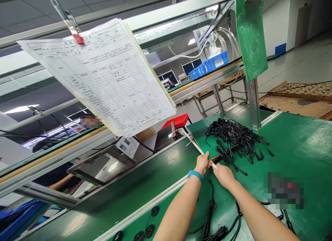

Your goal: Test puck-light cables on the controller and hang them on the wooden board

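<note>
My left hand (203,163), with a blue band (195,174) at the wrist, is closed on a narrow white strip (192,141) that runs up and away to the far left. Close beside it, my right hand (224,175) pinches a short white piece (213,165). Whether this piece is part of the same strip is hidden by the fingers. Both hands are at the near edge of a raised green board (202,130). A tangled heap of black cables (230,132) with small connectors lies on that board, its ends hanging over the front.
More black cable bundles (209,213) lie beneath my forearms on the green table (306,147). Clipped paper sheets (109,78) hang at upper left, and a green sheet (250,37) hangs by a metal post (254,102). Behind are a red bin (176,121) and blue tray (209,65).
</note>
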Tool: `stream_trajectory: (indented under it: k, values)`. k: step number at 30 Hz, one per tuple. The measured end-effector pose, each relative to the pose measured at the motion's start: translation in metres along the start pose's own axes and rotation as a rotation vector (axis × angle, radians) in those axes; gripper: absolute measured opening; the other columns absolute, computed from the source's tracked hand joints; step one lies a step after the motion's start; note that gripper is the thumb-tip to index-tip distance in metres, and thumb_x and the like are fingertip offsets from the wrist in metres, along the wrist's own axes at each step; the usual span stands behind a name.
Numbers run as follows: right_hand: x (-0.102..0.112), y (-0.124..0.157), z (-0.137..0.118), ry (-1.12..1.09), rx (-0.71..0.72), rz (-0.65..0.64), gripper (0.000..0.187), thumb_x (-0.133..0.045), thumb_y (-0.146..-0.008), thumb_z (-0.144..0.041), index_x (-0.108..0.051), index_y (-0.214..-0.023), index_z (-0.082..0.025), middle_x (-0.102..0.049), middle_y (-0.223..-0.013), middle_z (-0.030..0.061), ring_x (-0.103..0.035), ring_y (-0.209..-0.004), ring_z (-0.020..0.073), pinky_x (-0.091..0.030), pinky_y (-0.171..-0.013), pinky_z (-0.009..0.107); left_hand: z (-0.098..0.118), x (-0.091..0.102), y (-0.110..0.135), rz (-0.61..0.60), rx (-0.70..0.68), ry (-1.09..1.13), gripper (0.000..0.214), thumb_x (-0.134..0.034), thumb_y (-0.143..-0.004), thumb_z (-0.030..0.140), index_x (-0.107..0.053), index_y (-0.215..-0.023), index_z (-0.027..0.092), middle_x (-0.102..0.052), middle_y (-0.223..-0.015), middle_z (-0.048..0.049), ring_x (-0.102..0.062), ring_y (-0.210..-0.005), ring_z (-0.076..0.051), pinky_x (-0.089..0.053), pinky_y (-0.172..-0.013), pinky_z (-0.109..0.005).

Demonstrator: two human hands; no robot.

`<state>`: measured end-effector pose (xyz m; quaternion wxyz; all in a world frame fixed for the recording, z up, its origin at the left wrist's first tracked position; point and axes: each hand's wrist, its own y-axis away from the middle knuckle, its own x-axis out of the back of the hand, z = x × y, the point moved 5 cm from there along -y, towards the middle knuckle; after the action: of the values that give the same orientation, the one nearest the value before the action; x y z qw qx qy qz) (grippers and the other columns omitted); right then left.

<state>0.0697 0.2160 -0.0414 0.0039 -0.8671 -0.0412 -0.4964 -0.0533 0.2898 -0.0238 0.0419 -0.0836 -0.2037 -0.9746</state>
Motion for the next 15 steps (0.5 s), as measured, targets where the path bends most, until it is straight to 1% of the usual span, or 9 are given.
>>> stream_trajectory:
  k: [7, 15]
  values:
    - [-0.0036, 0.0007, -0.0015, 0.036, 0.029, 0.003, 0.03, -0.044, -0.11, -0.035, -0.064, -0.106, -0.014, -0.072, -0.1, 0.0113, -0.07, -0.093, 0.0257, -0.045, -0.073, 0.03, -0.0066, -0.0019, 0.0004, 0.009, 0.027, -0.024, 0.032, -0.05, -0.104, 0.046, -0.052, -0.095, 0.015, -0.061, -0.055, -0.0019, -0.045, -0.036, -0.008, -0.032, -0.038, -0.018]
    - [-0.0007, 0.0028, -0.0029, 0.033, -0.01, -0.009, 0.031, -0.042, -0.111, -0.035, -0.065, -0.107, -0.014, -0.071, -0.101, 0.0121, -0.069, -0.095, 0.0253, -0.045, -0.075, 0.029, -0.0084, -0.0021, 0.0029, 0.012, 0.029, -0.1, 0.039, -0.049, -0.104, 0.052, -0.054, -0.098, 0.013, -0.062, -0.057, -0.0013, -0.045, -0.038, -0.008, -0.034, -0.039, -0.019]
